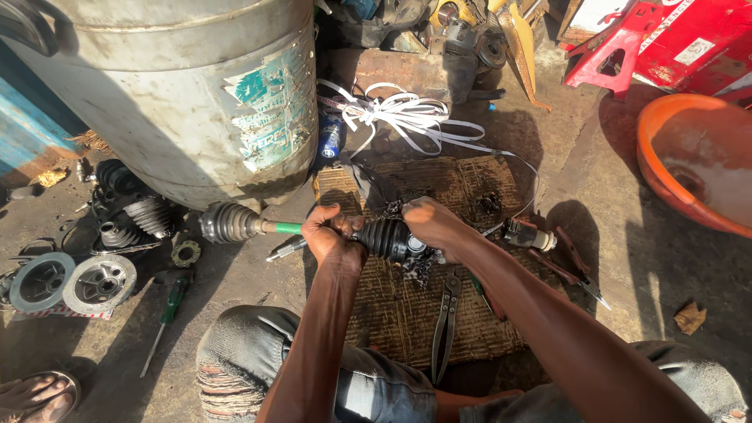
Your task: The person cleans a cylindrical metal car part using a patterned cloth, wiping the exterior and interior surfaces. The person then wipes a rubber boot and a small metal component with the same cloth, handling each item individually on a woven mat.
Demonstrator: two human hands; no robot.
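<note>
Both hands grip axle shaft, lying crosswise, booted end pointing left.

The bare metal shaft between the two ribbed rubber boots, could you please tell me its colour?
Green, seen in the head view: the shaft.

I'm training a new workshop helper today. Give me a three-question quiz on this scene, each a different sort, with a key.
1. True or false: both hands grip the black ribbed rubber boot on the green-shafted axle.
2. Multiple choice: what lies on the woven mat nearest the person's knees? A) pliers B) a hammer C) a paint brush
3. Fill in: the green-handled screwdriver lies on the ground beside two round metal ____.

Key:
1. True: left hand at the boot's narrow end, right hand at its wide end.
2. A, the pliers.
3. Discs.
</note>
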